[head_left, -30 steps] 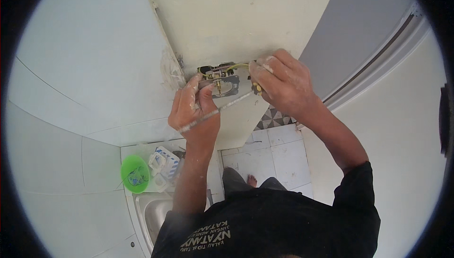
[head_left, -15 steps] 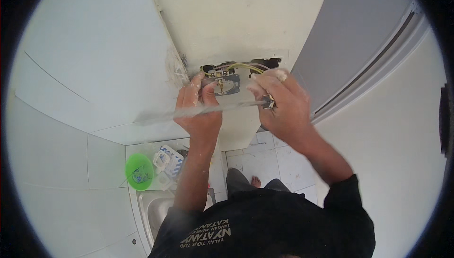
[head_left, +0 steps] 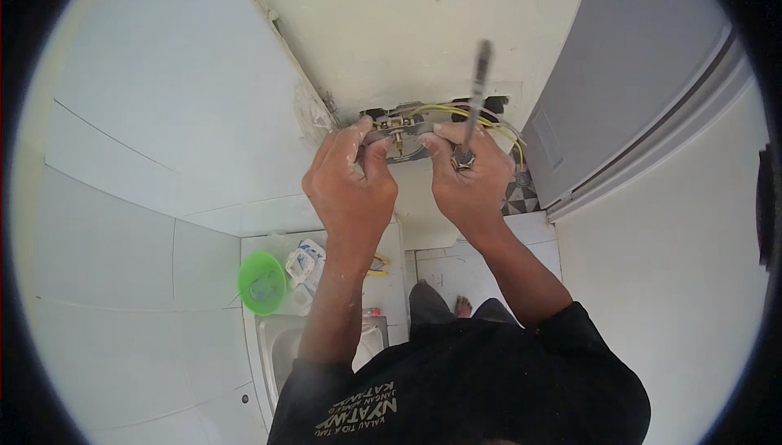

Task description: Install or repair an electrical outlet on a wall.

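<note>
Both my hands are raised at a cutout in the cream wall, closed around an electrical socket (head_left: pixel 397 142) with a metal frame and brass terminals. My left hand (head_left: pixel 350 180) pinches the socket's left edge between thumb and fingers. At its right edge are the thumb and fingers of my right hand (head_left: pixel 472 184). That hand also grips a screwdriver (head_left: pixel 475 107), whose long thin shape, partly blurred, points up and away from me. Yellow-green wires (head_left: pixel 456 108) run from the socket's back past my right fingers. The socket's rear is mostly hidden.
Dark openings (head_left: pixel 493 104) show in the wall behind the socket. Below left, a counter holds a green bowl (head_left: pixel 261 270), white plastic fittings (head_left: pixel 300 265) and a yellow-handled tool (head_left: pixel 378 265), beside a metal sink (head_left: pixel 277 335). A grey door (head_left: pixel 627 62) stands to the right.
The screwdriver has swung from pointing left across my left forearm to pointing up. My right hand has moved left to the socket's right edge, and more of the wires shows.
</note>
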The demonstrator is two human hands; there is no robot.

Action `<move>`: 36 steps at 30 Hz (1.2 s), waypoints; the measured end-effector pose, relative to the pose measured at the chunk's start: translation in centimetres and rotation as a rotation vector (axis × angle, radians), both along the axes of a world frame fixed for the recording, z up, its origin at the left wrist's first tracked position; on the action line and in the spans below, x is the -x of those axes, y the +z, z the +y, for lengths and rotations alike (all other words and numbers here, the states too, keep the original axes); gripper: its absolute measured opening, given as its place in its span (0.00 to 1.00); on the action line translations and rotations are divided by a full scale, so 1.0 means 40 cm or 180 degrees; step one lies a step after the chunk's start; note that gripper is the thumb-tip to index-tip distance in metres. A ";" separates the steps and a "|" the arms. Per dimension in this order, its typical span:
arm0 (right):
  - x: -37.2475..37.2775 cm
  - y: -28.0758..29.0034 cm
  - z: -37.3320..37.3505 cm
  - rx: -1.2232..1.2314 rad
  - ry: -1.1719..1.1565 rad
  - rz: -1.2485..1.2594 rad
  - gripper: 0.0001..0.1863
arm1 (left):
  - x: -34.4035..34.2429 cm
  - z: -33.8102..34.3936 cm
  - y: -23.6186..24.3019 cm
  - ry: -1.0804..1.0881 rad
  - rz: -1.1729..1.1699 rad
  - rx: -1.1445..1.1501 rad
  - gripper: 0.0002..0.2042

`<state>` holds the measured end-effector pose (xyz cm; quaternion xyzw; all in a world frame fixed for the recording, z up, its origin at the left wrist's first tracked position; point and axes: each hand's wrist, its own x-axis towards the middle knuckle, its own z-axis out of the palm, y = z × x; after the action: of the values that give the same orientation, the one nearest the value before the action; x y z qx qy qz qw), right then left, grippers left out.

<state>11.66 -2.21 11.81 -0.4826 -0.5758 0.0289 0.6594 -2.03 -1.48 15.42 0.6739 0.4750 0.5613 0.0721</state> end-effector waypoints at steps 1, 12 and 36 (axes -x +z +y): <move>0.004 -0.004 0.002 0.0007 -0.0081 0.0008 0.07 | 0.001 0.007 -0.001 0.0147 0.0197 -0.0137 0.12; 0.003 -0.002 -0.010 0.0962 0.0246 0.0287 0.09 | -0.017 0.022 -0.067 0.0433 -0.0773 -0.0425 0.08; -0.008 0.001 0.012 0.0478 0.0396 0.0334 0.04 | 0.014 0.002 -0.067 0.0064 -0.0563 0.0053 0.06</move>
<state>11.96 -1.74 11.84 -0.4918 -0.5655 0.1381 0.6475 -2.57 -1.41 12.76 0.6163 0.4782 0.6153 0.1138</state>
